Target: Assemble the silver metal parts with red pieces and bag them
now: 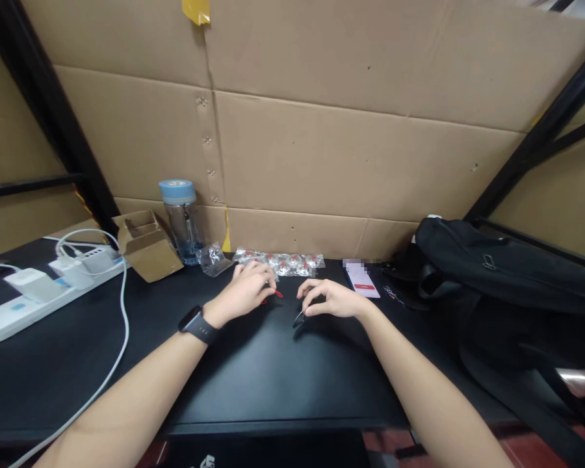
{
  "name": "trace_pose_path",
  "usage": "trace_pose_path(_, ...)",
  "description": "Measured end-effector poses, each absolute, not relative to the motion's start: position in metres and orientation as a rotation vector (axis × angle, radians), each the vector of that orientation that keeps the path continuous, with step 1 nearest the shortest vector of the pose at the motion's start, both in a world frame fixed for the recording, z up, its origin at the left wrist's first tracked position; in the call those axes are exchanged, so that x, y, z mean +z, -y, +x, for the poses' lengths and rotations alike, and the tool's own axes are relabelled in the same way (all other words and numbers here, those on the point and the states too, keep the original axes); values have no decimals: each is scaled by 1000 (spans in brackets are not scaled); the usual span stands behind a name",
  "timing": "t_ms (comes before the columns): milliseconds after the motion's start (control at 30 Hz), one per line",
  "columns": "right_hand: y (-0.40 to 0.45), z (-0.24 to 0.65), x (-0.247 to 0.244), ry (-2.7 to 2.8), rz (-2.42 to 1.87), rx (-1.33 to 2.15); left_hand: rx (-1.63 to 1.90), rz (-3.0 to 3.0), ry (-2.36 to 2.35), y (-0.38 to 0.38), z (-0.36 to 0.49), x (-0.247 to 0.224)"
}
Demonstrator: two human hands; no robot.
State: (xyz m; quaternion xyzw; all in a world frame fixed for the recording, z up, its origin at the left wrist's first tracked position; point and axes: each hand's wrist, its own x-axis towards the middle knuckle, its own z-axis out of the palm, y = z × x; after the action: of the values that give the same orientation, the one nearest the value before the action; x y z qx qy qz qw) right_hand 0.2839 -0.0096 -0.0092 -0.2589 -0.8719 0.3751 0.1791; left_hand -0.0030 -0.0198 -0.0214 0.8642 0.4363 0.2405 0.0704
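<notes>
My left hand (250, 288), with a dark watch (198, 324) on its wrist, is closed above the black table (292, 383). A thin red piece (278, 294), perhaps a cord, sticks out at its fingertips. To its right, my right hand (332, 299) pinches a small dark, shiny object (299, 319) between thumb and finger; its kind is too small to make out. Just behind the hands lies a row of small clear plastic packets (297, 264) with silvery and red contents, partly covered by my left hand.
An open cardboard box (151, 250), a blue-lidded bottle (181, 221) and a crumpled clear bag (214, 260) stand at the back left. A white power strip (24, 305) trails a cable. A phone (363, 279) and a black backpack (507, 273) are on the right.
</notes>
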Motion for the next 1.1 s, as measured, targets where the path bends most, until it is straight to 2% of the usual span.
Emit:
trace_pose_path(267, -16, 322, -15, 1945, -1282, 1081, 382, 2469, -1643, 11, -35, -10)
trace_pose_path(500, -27, 332, -30, 2074, -1676, 534, 324, 2515, -1521, 16, -24, -21)
trace_pose_path(767, -25, 332, -30, 2306, -1606, 332, 342, 2609, -1438, 23, -14, -22)
trace_pose_path(933, -24, 334, -29, 2374, -1613, 354, 294, 2587, -1334, 25, -14, -13)
trace_pose_path(1100, -20, 332, -24, 2348, -1691, 314, 584, 2597, -1858, 14, -20, -22)
